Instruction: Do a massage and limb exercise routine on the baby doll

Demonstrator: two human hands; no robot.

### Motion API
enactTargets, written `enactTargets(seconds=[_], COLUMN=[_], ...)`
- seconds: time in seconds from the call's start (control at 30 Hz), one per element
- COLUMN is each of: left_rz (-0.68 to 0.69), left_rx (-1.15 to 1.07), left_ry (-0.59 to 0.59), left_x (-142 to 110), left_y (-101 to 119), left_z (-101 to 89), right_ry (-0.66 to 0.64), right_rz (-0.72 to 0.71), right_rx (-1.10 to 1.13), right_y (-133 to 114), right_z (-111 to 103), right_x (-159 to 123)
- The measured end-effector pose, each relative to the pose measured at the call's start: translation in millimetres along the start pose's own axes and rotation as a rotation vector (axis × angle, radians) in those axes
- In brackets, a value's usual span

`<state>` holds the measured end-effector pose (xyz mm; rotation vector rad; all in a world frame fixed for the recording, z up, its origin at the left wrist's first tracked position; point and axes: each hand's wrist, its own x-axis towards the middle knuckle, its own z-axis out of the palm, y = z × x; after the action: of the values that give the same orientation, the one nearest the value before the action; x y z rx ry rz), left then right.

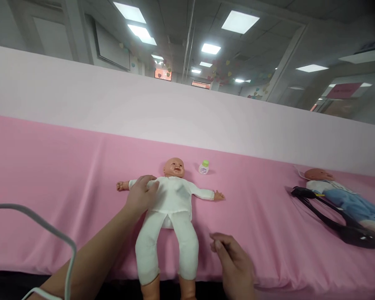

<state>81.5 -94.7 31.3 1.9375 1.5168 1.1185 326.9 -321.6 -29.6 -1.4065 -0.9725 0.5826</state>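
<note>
A baby doll (174,200) in a white long-sleeved top and white trousers lies face up, arms spread, its bare feet toward me. My left hand (142,192) rests on the doll's shoulder and upper arm at the left, thumb and forefinger apart on the cloth. Beside the doll's leg, at the right, my right hand (233,260) hovers without touching the doll. Its thumb and forefinger are pinched together; whatever may be between them is too small to make out. A small white bottle with a green cap (203,167) stands right of the doll's head.
Pink cloth (262,216) covers the table. Another doll (346,196) in blue trousers lies at the far right, a black looped device (337,223) against it. A pale cable (50,229) curves over my left forearm. Behind rises a white partition (175,112) topped with glass.
</note>
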Motion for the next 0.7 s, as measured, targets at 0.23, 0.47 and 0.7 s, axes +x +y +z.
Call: enactTargets(seconds=[0.23, 0.47, 0.7], left_rz=[0.207, 0.249, 0.141], left_rx=[0.037, 0.184, 0.078], left_ry=[-0.235, -0.276, -0.303], left_x=[8.1, 8.9, 16.1], left_y=[37.6, 38.0, 25.3], left_z=[28.5, 60.9, 61.3], right_ry=[-0.045, -0.283, -0.246], right_rz=[0.517, 0.736, 0.750], right_rx=[0.635, 0.680, 0.776], right_y=[-20.1, -31.6, -30.1], right_z=[38.4, 75.4, 113.8], right_x=[67.8, 113.2, 138.1])
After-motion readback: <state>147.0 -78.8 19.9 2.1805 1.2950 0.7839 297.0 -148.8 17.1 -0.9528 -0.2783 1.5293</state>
